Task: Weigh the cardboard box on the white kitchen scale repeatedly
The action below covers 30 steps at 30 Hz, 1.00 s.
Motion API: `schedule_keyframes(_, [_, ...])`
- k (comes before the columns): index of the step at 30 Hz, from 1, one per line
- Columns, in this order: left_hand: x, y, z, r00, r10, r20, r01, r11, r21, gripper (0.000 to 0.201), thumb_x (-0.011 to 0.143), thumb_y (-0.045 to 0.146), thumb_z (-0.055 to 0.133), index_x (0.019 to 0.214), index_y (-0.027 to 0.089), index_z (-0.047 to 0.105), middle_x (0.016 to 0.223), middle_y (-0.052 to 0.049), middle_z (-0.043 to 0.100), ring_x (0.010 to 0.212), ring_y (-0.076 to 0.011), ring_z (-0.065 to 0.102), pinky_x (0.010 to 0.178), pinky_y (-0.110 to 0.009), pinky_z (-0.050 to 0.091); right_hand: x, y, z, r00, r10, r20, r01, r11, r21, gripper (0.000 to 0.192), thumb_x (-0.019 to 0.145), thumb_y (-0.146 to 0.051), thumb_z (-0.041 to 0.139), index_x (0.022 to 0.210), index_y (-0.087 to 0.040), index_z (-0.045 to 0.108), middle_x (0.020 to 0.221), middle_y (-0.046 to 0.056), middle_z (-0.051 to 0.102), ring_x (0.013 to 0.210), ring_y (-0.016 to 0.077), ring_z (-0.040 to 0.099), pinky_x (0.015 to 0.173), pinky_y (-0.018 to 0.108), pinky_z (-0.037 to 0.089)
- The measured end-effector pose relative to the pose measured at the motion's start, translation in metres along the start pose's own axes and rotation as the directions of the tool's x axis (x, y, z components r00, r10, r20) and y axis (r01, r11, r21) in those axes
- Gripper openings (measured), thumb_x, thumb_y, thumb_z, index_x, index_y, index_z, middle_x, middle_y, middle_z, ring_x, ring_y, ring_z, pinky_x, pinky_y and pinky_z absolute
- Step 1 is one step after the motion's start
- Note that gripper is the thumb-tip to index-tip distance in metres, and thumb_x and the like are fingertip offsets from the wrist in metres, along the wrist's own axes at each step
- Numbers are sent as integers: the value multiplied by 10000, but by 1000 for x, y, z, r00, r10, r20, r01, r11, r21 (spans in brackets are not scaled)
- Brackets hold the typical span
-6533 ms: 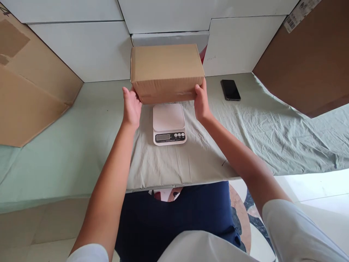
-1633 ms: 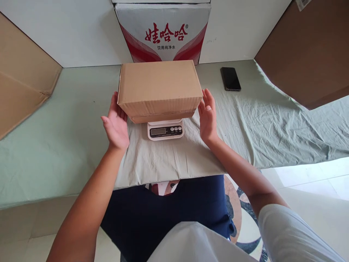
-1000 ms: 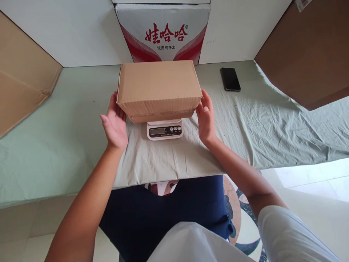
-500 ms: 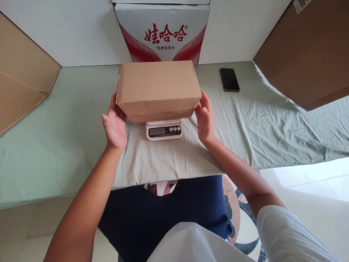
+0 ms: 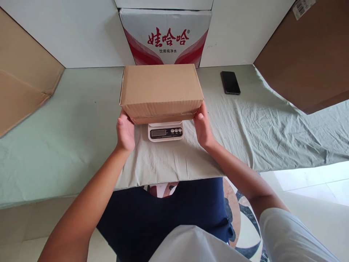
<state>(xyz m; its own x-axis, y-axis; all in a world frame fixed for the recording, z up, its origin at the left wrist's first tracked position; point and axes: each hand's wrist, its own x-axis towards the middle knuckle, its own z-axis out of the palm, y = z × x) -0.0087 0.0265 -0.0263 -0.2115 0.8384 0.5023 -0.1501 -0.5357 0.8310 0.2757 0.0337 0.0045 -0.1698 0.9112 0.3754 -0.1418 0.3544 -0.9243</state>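
Note:
A closed brown cardboard box (image 5: 160,91) sits on a small white kitchen scale (image 5: 165,131), covering its platform so that only the display and buttons show. My left hand (image 5: 125,131) grips the box's lower left corner, fingers tucked under its edge. My right hand (image 5: 201,125) grips the lower right corner in the same way. The scale stands on a pale green cloth (image 5: 81,127) spread over the table.
A white and red printed carton (image 5: 166,36) stands against the wall behind the box. A black phone (image 5: 230,82) lies on the cloth at the right. Large cardboard sheets lean at the left (image 5: 24,80) and the right (image 5: 308,54).
A second ago my hands stood open beside the box; both have since slid down and closed on its lower front corners. The box still rests on the scale.

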Motion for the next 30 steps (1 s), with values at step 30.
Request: schedule_keyframes(30, [153,-93,0,936,-344,-79,344,939,-9,990,931,1055,340,1437,295,722,1753,-74,616,1716,-260,485,1430,-461,398,170,100,-10,990,1,-141,8,998,70,840,837,-939,596,1488,-416,499,1779,-33,532,1768,269,396,1538,568,275])
